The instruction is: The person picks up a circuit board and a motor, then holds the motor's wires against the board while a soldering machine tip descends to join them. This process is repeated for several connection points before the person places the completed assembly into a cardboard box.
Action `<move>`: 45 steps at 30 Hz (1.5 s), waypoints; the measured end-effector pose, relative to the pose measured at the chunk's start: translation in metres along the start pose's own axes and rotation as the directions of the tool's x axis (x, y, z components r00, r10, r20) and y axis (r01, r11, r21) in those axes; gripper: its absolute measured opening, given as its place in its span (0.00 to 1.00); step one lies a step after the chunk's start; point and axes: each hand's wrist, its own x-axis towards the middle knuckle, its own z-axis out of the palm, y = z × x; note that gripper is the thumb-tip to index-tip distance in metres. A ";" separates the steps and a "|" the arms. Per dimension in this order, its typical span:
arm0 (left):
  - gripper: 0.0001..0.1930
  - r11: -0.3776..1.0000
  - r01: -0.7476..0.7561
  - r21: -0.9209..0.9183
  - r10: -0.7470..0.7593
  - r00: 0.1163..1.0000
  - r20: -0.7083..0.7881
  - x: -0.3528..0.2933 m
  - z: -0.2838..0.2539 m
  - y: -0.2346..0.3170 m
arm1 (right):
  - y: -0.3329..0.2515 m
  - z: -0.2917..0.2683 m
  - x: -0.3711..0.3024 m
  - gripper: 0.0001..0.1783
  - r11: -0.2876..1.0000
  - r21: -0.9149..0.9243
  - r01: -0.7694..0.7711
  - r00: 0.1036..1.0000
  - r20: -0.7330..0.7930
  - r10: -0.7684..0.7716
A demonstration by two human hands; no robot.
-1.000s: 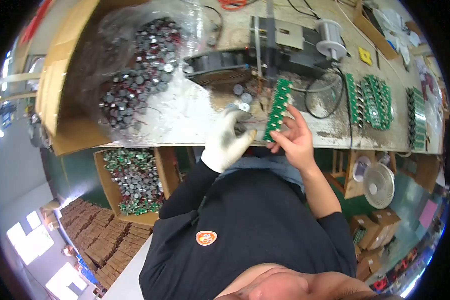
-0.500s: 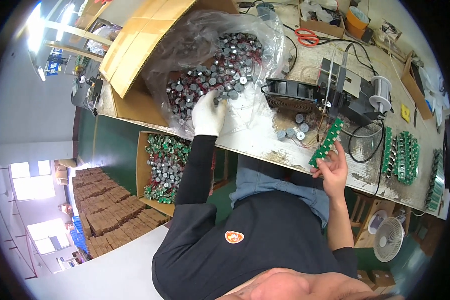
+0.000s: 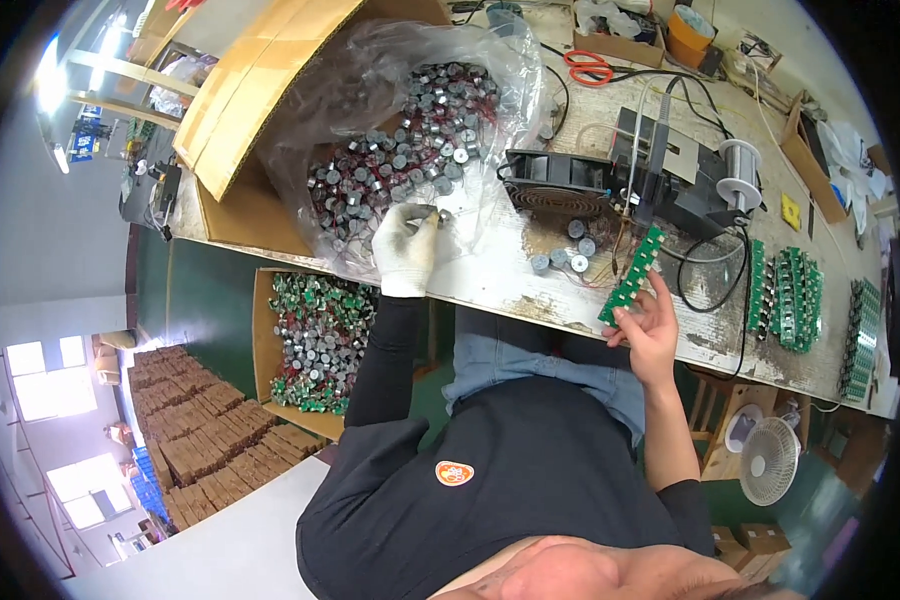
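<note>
My left hand (image 3: 405, 252), in a white glove, is at the near edge of a clear plastic bag (image 3: 300, 150). Its thumb and fingers pinch a small grey round component (image 3: 445, 216). Just beyond it, a heap of grey round components with thin red wires (image 3: 400, 155) fills the bag. My bare right hand (image 3: 650, 325) grips the lower end of a green circuit board strip (image 3: 634, 275), held tilted above the front of the table. The strip's upper end comes close to a soldering device (image 3: 660, 160).
Several loose grey components (image 3: 578, 246) lie by a black fan (image 3: 560, 185). A solder spool (image 3: 740, 172), red scissors (image 3: 588, 68) and rows of green boards (image 3: 798, 300) are on the table (image 3: 510, 285). Below left is a box of finished-looking parts (image 3: 266, 345).
My left hand has drawn back from the heap toward me, with a grey component at its fingertips. My right hand still holds the board strip; the whole view has shifted slightly.
</note>
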 end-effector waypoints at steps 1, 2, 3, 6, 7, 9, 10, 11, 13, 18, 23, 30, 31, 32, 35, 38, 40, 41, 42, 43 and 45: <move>0.08 0.985 0.156 -0.071 -0.155 0.988 0.018 -0.002 0.001 0.016 | 0.000 -0.001 0.000 0.38 1.000 -0.001 -0.005 1.000 -0.006 0.005; 0.08 0.985 0.159 -0.072 -0.158 0.987 0.021 -0.003 0.002 0.021 | -0.001 -0.001 0.000 0.38 1.000 -0.015 -0.005 1.000 -0.011 0.005; 0.08 0.979 0.161 -0.126 -0.161 0.987 0.008 -0.003 0.002 0.025 | -0.001 -0.001 0.000 0.37 1.000 -0.029 -0.006 1.000 -0.016 0.005; 0.10 0.968 0.145 -0.205 -0.146 0.989 0.009 -0.005 0.003 0.026 | -0.002 -0.001 0.000 0.37 0.999 -0.031 -0.011 1.000 -0.009 0.010; 0.11 0.941 0.197 -0.274 -0.197 0.980 0.029 -0.004 0.004 0.034 | 0.000 -0.002 0.000 0.37 0.999 -0.034 -0.012 1.000 -0.015 0.012; 0.14 0.885 0.278 -0.373 -0.256 0.961 0.108 -0.006 0.006 0.043 | 0.002 -0.003 0.000 0.38 1.000 -0.012 -0.004 1.000 -0.012 0.004; 0.14 0.883 0.284 -0.374 -0.260 0.959 0.116 -0.009 0.007 0.045 | 0.001 -0.003 0.000 0.38 1.000 0.000 -0.003 1.000 -0.010 0.003; 0.14 0.887 0.283 -0.366 -0.242 0.958 0.153 -0.013 0.008 0.047 | 0.001 -0.003 -0.001 0.38 1.000 -0.005 -0.007 1.000 -0.019 0.007; 0.13 0.910 0.264 -0.319 -0.199 0.954 0.223 -0.023 0.011 0.050 | 0.001 -0.003 -0.001 0.38 1.000 0.005 -0.009 1.000 -0.016 0.009; 0.12 0.995 -0.098 -0.020 0.100 0.951 0.293 -0.048 0.027 0.062 | 0.003 -0.004 -0.001 0.39 0.999 0.033 -0.011 1.000 0.000 0.011; 0.19 0.878 -0.455 0.147 0.331 0.800 0.501 -0.060 0.036 0.073 | 0.005 -0.005 0.001 0.39 0.999 0.036 -0.019 1.000 0.007 0.019; 0.19 0.777 -0.612 0.149 0.386 0.650 0.655 -0.059 0.044 0.086 | -0.001 -0.006 0.001 0.39 0.997 0.046 -0.054 0.998 0.025 0.053; 0.19 0.777 -0.613 0.142 0.387 0.644 0.660 -0.060 0.045 0.090 | -0.001 -0.007 0.000 0.39 0.997 0.041 -0.058 0.998 0.030 0.057; 0.17 0.791 -0.598 0.133 0.383 0.651 0.655 -0.060 0.045 0.095 | -0.001 -0.008 0.000 0.39 0.997 0.036 -0.062 0.998 0.035 0.061; 0.13 0.795 -0.600 0.091 0.426 0.658 0.621 -0.063 0.051 0.095 | -0.004 -0.008 0.000 0.39 0.996 0.051 -0.076 0.997 0.027 0.075; 0.09 0.856 -0.514 0.055 0.387 0.709 0.590 -0.071 0.058 0.099 | -0.005 -0.008 0.000 0.39 0.995 0.069 -0.067 0.997 0.042 0.064; 0.07 0.916 -0.399 0.047 0.294 0.746 0.598 -0.079 0.063 0.100 | -0.003 -0.008 0.000 0.39 0.995 0.074 -0.064 0.998 0.035 0.061; 0.06 0.963 -0.269 0.033 0.192 0.761 0.619 -0.084 0.066 0.100 | -0.004 -0.008 0.000 0.40 0.995 0.080 -0.057 0.998 0.040 0.054; 0.05 0.991 -0.134 0.023 0.088 0.762 0.642 -0.088 0.069 0.099 | -0.004 -0.007 0.000 0.40 0.995 0.087 -0.051 0.998 0.045 0.047; 0.05 0.992 -0.126 0.023 0.082 0.760 0.645 -0.091 0.072 0.101 | -0.004 -0.006 0.001 0.40 0.994 0.095 -0.048 0.998 0.048 0.044; 0.07 0.999 0.005 -0.053 0.031 0.754 0.656 -0.096 0.077 0.103 | -0.004 -0.005 0.001 0.40 0.994 0.100 -0.051 0.998 0.039 0.047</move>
